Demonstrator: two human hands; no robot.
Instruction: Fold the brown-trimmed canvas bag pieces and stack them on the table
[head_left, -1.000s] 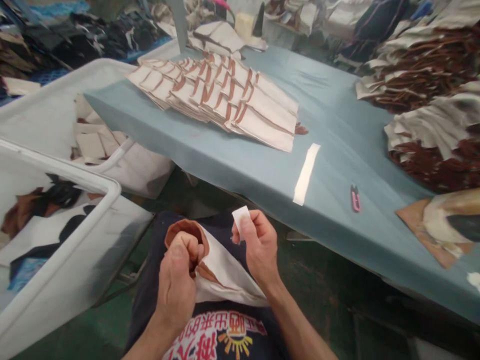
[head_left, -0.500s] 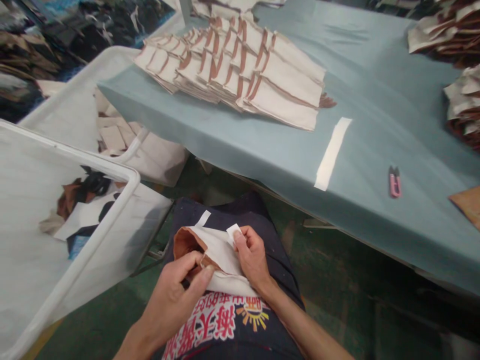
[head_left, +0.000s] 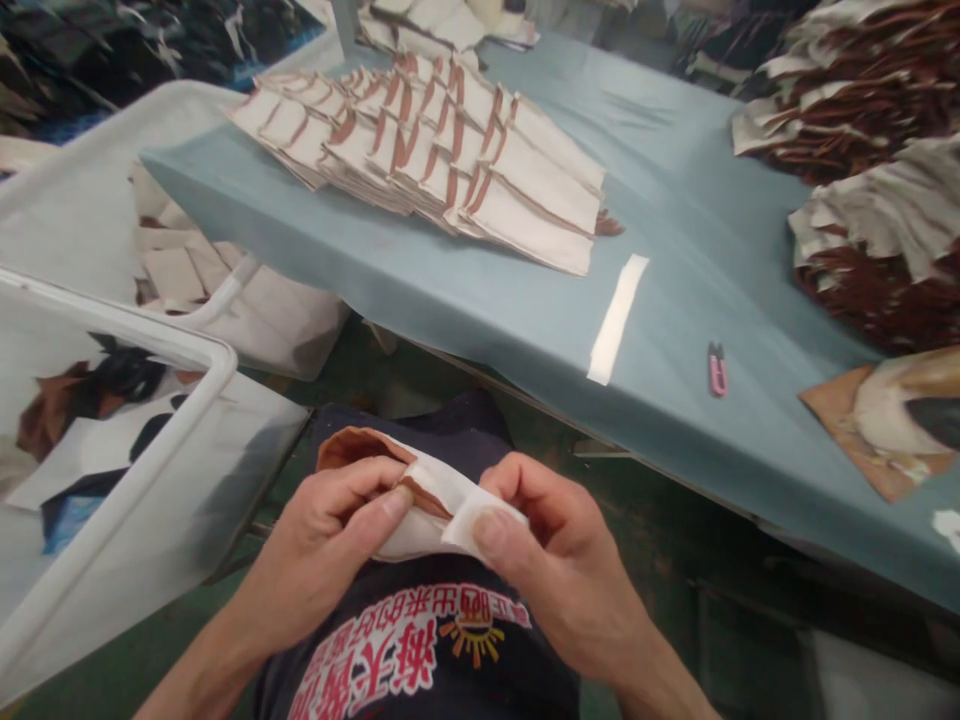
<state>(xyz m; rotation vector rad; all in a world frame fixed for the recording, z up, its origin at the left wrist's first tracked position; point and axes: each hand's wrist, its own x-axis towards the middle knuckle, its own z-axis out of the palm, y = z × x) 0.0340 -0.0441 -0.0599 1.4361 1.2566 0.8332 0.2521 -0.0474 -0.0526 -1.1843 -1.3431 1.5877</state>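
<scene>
A cream fabric piece with a brown inner side [head_left: 358,442] lies across my lap, its left end curling open. My left hand [head_left: 334,525] pinches its folded edge between thumb and fingers, where a brown seam strip shows. Between the thumb and fingers of my right hand [head_left: 551,545] is a small white strip [head_left: 463,522], held against the right part of the fabric. My right fingers partly cover the strip, so its full length is hidden. Under both hands is a dark apron [head_left: 420,630] with printed red characters and a sun.
On the blue-covered table [head_left: 510,310] lie overlapping rows of cream pieces [head_left: 420,150], a white strip [head_left: 617,320] and pink thread snips [head_left: 718,370]. Brown-and-cream stacks [head_left: 877,240] stand at right. White bins [head_left: 217,365] with scraps are at left.
My right hand has brought the white strip down and left onto the fabric, near my left hand. The small white strip seen beyond the fabric on my lap no longer shows. The view has shifted right.
</scene>
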